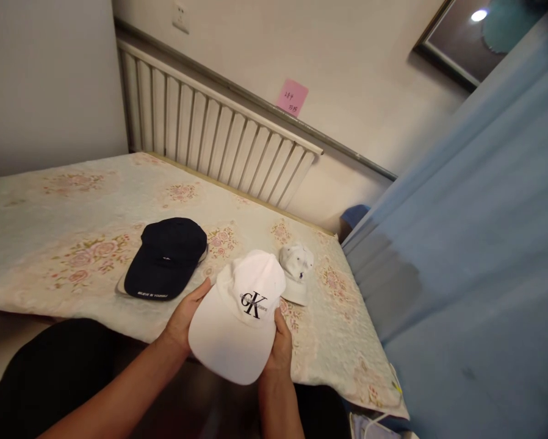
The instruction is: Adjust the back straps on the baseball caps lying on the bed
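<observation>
A white baseball cap [237, 317] with dark lettering on its front is held up between both hands, its brim pointing down towards me. My left hand [189, 314] grips the cap's left side, thumb along the edge and the other fingers hidden beneath. On the opposite side my right hand [279, 341] holds the cap where brim and crown meet, its fingers partly out of sight. A black cap [166, 259] with small white writing on its brim lies to the left on the bed. Behind the held cap, to its right, rests a smaller pale cap [296, 265].
The caps lie on a bed with a floral cover [86, 213]. Along the wall behind it runs a white radiator [210, 128], with a pink note [293, 97] above. A blue curtain [461, 231] hangs at the right. My dark-clothed knee [58, 372] shows lower left.
</observation>
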### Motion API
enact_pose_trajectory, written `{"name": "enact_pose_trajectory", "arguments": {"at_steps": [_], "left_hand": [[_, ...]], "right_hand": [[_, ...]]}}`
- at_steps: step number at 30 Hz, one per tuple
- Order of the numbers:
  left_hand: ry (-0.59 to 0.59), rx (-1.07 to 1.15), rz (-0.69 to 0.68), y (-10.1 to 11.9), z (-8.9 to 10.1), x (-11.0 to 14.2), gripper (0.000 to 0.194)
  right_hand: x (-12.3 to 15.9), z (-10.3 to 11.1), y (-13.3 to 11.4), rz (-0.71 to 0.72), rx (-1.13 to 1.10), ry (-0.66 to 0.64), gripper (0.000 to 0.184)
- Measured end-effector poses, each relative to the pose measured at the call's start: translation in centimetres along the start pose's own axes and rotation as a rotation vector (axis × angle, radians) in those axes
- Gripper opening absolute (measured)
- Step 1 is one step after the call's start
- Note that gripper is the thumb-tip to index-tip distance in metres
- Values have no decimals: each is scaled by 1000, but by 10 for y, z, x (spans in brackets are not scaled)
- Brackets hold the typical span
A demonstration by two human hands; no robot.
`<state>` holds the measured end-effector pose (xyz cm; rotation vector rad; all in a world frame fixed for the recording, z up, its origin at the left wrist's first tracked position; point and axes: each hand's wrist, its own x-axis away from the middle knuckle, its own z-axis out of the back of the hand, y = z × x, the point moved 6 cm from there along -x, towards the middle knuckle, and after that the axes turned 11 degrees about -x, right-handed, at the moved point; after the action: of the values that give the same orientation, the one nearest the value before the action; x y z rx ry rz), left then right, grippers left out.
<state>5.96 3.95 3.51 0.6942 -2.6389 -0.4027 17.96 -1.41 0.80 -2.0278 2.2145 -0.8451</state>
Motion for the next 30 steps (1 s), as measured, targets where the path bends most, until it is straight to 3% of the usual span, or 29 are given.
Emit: {"name": "enact_pose_trajectory", "arguments": {"at_steps": [6,14,21,30], "left_hand": [[8,38,95,-9,5,-2,65],[27,48,106,-10,3,-3,63],[60,23,92,-10,5,-7,60],[90,5,96,-11,13,-11,55]], "right_hand": [[6,2,6,20,41,-12,50],[10,-3,3,-10,31,-30,50],[11,6,-5,68,19,-20,52],[10,3,-1,8,12,-9,61]]}}
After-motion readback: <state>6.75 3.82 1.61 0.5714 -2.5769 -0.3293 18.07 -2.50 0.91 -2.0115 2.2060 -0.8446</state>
